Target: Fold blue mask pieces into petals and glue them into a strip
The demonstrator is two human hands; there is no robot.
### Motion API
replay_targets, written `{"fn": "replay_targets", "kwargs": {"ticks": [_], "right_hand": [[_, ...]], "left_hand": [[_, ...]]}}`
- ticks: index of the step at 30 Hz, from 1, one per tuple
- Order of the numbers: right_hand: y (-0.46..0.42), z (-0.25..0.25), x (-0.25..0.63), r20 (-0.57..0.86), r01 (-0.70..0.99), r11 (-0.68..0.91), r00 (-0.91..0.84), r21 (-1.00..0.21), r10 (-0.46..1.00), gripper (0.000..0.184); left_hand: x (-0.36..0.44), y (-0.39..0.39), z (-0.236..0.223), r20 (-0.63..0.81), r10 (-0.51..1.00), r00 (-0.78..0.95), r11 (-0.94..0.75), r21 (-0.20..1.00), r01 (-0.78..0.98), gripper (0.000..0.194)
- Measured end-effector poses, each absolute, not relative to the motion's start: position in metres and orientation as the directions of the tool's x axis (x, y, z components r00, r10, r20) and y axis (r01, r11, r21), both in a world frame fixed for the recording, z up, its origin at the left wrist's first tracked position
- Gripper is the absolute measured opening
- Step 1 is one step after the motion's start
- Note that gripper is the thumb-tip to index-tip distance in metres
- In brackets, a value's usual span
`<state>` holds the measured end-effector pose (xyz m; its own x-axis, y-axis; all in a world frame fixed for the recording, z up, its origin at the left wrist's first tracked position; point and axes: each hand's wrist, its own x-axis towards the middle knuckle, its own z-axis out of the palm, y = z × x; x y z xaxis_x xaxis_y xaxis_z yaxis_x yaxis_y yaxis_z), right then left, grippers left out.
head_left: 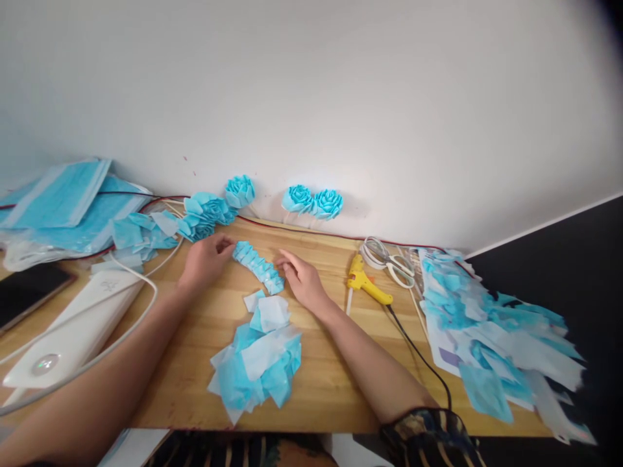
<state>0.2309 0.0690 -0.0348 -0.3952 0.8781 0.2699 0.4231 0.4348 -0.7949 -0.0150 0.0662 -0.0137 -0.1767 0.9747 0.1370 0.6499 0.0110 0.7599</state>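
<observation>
A curved row of folded light-blue petals (257,267) lies on the wooden table between my hands. My left hand (207,258) is at the row's upper left end, fingers loosely bent and nothing visible in them. On the other side, my right hand (302,280) rests with its fingers stretched out and apart, the tips close to the row; whether they touch it I cannot tell. Nearer to me is a loose pile of blue and white fabric squares (263,357).
Blue flowers (207,214) stand along the wall, two more flower heads (314,201) beside them. A yellow glue gun (363,282) and scissors (402,269) lie right, near fabric scraps (481,331). Face masks (63,201), a phone (32,292) and a white power strip (73,327) are left.
</observation>
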Motion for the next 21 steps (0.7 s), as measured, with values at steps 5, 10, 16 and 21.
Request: {"fn": "replay_targets", "kwargs": {"ticks": [5, 10, 16, 21], "right_hand": [[0.072, -0.038, 0.231, 0.245, 0.347, 0.375, -0.364, -0.860, 0.899, 0.041], [0.078, -0.038, 0.233, 0.165, 0.209, 0.233, -0.298, -0.950, 0.940, 0.049], [0.075, -0.011, 0.230, 0.205, 0.213, 0.302, -0.383, -0.929, 0.900, 0.058], [0.076, 0.016, 0.212, 0.220, 0.211, 0.349, -0.467, -0.913, 0.856, 0.048]], "left_hand": [[-0.015, 0.068, -0.018, 0.221, 0.947, -0.235, -0.094, 0.885, 0.455, 0.029], [-0.010, 0.060, -0.005, 0.327, 0.925, -0.193, -0.208, 0.863, 0.461, 0.023], [-0.002, 0.048, 0.010, 0.441, 0.897, -0.028, -0.357, 0.760, 0.544, 0.016], [0.003, 0.044, 0.012, 0.465, 0.883, 0.060, -0.423, 0.735, 0.530, 0.011]]}}
